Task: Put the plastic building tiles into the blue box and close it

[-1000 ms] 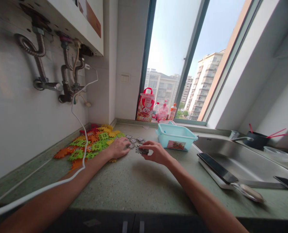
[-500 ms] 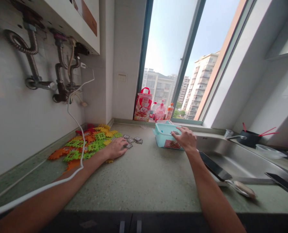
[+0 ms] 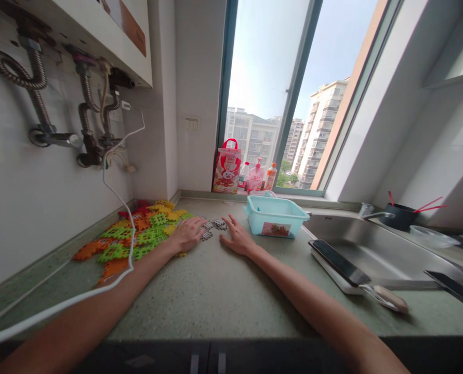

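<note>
My left hand (image 3: 187,235) lies palm down at the right end of a spread of interlocking plastic puzzle pieces (image 3: 153,236) in orange, green, yellow and red. Its fingers are stretched out, with the tips touching or just above a few grey puzzle pieces (image 3: 219,225). What is under the palm is hidden. My right hand (image 3: 238,237) is open, fingers spread, at the right side of the grey pieces, and nothing shows in it. Just beyond it stands a light blue plastic box (image 3: 250,222), open at the top, with a picture label on its front.
A white cable (image 3: 132,228) hangs across my left forearm. At the right, a dark phone (image 3: 338,262) rests on a white object beside the sink (image 3: 375,249). Bottles (image 3: 255,177) and a red-and-white bag (image 3: 227,171) stand on the windowsill.
My right hand has left the blue box and moved left to the grey pieces. The left hand stays at nearly the same spot. The view has shifted slightly.
</note>
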{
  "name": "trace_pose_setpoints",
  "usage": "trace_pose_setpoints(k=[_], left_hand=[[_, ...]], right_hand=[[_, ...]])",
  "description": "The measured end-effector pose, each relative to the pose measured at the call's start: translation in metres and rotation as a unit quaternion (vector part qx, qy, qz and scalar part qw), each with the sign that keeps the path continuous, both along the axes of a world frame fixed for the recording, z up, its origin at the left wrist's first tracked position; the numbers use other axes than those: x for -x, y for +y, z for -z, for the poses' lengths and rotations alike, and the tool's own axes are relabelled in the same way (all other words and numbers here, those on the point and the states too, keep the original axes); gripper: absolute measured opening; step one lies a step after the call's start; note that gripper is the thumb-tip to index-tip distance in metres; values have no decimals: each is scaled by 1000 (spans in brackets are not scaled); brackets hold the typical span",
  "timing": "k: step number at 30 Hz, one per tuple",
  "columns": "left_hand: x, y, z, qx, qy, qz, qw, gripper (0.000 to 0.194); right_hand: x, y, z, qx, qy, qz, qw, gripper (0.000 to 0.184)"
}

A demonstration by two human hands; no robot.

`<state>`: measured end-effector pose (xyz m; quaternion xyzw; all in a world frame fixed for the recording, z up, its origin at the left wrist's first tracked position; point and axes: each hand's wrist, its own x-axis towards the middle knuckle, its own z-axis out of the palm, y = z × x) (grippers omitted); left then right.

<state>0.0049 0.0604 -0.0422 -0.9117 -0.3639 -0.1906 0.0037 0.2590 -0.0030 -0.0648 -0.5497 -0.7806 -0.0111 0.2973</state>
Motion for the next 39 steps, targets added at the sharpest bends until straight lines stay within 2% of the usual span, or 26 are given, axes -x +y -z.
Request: trace_pose_setpoints(k=[2, 5, 8, 13, 17, 20, 26, 29, 31, 33, 36, 39], left_hand=[[-3, 1, 2, 20, 18, -30, 999, 51], [-5, 1, 3, 50, 44, -50, 997, 57], [-6, -1, 1, 72, 64, -58, 994, 60], [-6, -4, -3, 72, 78, -48, 993, 57], [-2, -8, -6, 20, 74, -19, 997, 54], [1, -14, -11, -21, 86, 10, 996, 52], [0, -24, -18, -60, 98, 35, 993, 54], [-1, -26, -18, -56, 99, 39, 993, 54], [-1, -27, -19, -48, 99, 40, 993, 54], [-1, -27, -19, -41, 98, 41, 993, 54], [-2, -30, -21, -39, 100, 52, 993, 54], [-5, -34, -22, -38, 95, 76, 992, 53]], right_hand=[[3, 20, 3, 37, -7, 34, 999, 76], [4, 41, -2, 73, -35, 44, 996, 59], [8, 45, -5, 76, -49, 31, 995, 47], [6, 20, -1, 57, -50, 20, 997, 47], [-9, -12, 4, -6, -21, -17, 1000, 39], [-19, -29, 3, -23, 5, -41, 999, 30], [-19, -28, -8, -38, -17, -45, 998, 24], [-23, -26, -20, -107, -45, -64, 991, 24], [-33, -31, -34, -175, -52, -67, 981, 26], [-50, -38, -51, -249, -37, -34, 967, 27], [-83, -46, -74, -350, 14, 89, 932, 28], [-115, -50, -84, -390, 35, 188, 901, 34]])
